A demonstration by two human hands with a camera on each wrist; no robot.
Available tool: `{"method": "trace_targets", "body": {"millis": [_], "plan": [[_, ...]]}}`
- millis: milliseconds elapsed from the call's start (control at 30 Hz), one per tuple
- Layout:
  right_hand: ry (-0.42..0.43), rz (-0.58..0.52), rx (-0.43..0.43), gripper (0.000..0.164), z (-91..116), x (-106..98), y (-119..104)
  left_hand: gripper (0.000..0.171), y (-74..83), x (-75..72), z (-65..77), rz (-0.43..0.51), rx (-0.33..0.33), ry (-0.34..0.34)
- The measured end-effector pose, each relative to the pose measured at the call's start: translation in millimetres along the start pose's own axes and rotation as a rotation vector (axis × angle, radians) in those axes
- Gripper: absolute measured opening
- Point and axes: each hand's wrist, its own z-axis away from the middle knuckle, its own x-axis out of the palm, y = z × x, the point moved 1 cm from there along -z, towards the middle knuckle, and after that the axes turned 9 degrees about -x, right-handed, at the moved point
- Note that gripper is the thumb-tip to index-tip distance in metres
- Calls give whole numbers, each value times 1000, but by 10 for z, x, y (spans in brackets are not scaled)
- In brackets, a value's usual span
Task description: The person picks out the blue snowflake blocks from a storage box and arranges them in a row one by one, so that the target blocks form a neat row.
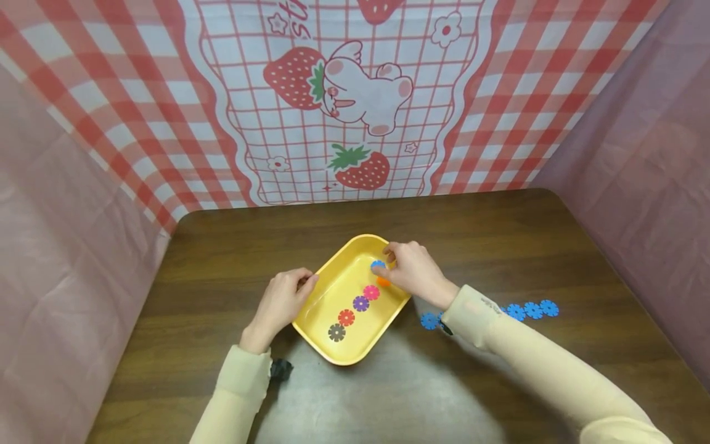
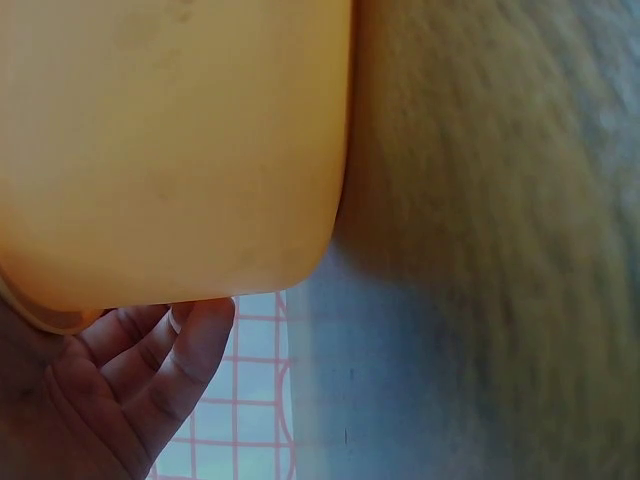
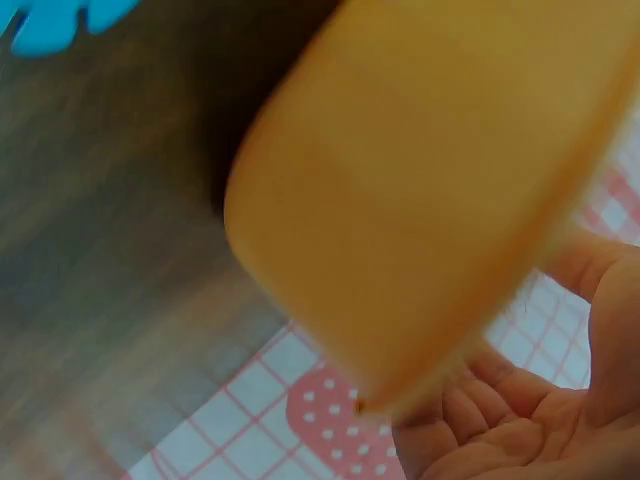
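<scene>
A yellow plastic tray stands slantwise on the table between the hands. Inside, notched flower-shaped discs form a diagonal line: a dark grey disc, a red disc, a purple disc, a pink disc, an orange disc and a blue disc. My left hand grips the tray's left rim, fingers against its outer wall in the left wrist view. My right hand reaches over the right rim, its thumb beside the blue disc, thumb and fingers apart. The hand partly covers the orange disc.
A row of blue discs lies on the table at the right, partly hidden beneath the right sleeve. Behind the brown wooden table hangs a checked strawberry-print cloth; pinkish curtains flank both sides.
</scene>
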Motion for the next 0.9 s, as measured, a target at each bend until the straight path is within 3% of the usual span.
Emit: {"method": "trace_targets", "body": {"millis": [300, 633, 900], "plan": [[-41, 112, 40, 32, -108, 222, -14, 20, -12, 5, -18, 2, 22, 11], [-80, 232, 25, 39, -222, 341, -32, 22, -9, -3, -21, 4, -3, -1], [-94, 224, 23, 37, -297, 433, -28, 22, -15, -3, -16, 0, -15, -5]]}}
